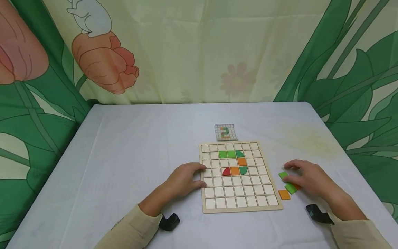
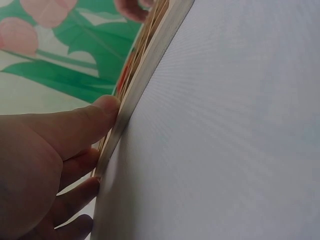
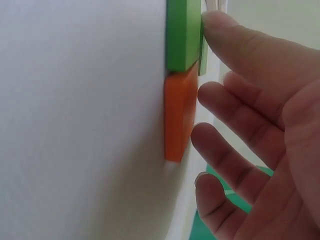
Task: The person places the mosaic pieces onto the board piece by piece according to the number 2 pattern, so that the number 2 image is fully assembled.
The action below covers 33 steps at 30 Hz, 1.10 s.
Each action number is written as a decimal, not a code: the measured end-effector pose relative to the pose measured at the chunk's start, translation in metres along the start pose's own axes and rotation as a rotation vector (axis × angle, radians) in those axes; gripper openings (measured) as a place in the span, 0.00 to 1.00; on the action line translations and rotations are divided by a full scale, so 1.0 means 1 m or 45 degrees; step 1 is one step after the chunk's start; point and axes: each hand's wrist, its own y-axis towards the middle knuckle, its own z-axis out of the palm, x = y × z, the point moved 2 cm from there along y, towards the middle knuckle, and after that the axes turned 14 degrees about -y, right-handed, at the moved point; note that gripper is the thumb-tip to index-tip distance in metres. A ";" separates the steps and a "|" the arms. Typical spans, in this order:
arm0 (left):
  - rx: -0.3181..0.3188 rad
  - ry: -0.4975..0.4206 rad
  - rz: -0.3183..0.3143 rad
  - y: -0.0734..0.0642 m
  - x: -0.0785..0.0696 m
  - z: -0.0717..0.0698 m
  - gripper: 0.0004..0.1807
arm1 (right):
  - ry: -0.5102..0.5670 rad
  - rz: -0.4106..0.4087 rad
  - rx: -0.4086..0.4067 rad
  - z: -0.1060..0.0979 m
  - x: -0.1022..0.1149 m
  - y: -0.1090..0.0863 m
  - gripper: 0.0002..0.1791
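Observation:
My left hand (image 1: 184, 178) rests its thumb and fingertips against the left edge of a wooden grid board (image 1: 217, 210); the left wrist view shows the thumb (image 2: 106, 111) on that edge. On the board sit light green squares (image 1: 227, 154), orange squares (image 1: 241, 162), a red quarter-round tile (image 1: 227, 171) and dark green quarter-rounds (image 1: 243, 170). To the board's right, my right hand (image 1: 312, 178) hovers low over loose tiles, fingers relaxed and spread. Beneath it lie green tiles (image 3: 183, 35) and an orange tile (image 3: 180, 112), partly hidden in the head view; the thumb is right at the green ones.
Behind the board lies a small pattern card (image 1: 225, 132) with a coloured figure on a grid. Another orange tile (image 1: 284, 194) lies close to the board's right edge. A white cloth covers the table (image 1: 124, 148), and a printed curtain (image 1: 186, 52) hangs behind.

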 end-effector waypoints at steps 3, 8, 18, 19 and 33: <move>-0.002 0.001 0.003 0.000 0.000 0.000 0.28 | 0.002 -0.001 -0.012 0.000 0.003 0.001 0.24; -0.003 -0.007 0.009 0.000 0.000 0.000 0.28 | 0.000 0.001 0.002 -0.001 0.006 0.001 0.22; -0.003 -0.011 0.011 0.000 0.001 0.000 0.28 | -0.011 -0.027 0.052 -0.002 0.004 0.000 0.19; -0.003 -0.010 0.011 0.000 0.001 0.000 0.28 | -0.013 -0.026 0.051 -0.002 0.004 0.001 0.18; -0.006 -0.013 0.003 -0.001 0.000 0.000 0.28 | -0.021 -0.028 0.049 -0.001 0.008 0.003 0.15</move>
